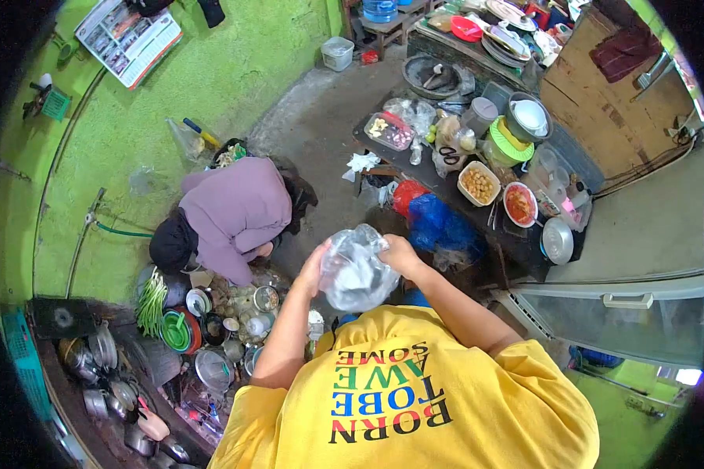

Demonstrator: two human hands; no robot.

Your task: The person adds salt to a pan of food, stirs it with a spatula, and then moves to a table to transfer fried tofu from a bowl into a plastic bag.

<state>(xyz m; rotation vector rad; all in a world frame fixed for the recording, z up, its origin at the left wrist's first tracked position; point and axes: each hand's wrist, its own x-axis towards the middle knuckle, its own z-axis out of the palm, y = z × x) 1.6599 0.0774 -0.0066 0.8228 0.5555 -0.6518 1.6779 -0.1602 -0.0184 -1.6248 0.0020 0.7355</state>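
Note:
Both hands hold a crumpled clear plastic bag (357, 270) in front of the yellow shirt (446, 375). My left hand (311, 270) grips its left side with the fingers wrapped at the edge. At the upper right edge of the bag, my right hand (400, 256) pinches the plastic. Something whitish shows through the bag, but I cannot make out what it is. Past the bag, to the right, a blue plastic bag (440, 227) and a red one (408, 197) hang by the dark table.
A person in a mauve top (238, 203) crouches at the left beside pots and dishes. The dark table (446, 184) on the right bears a bowl of cubed food (479, 184), a bowl of red food (519, 204) and a tray (389, 130). Spring onions (151, 303) lie lower left.

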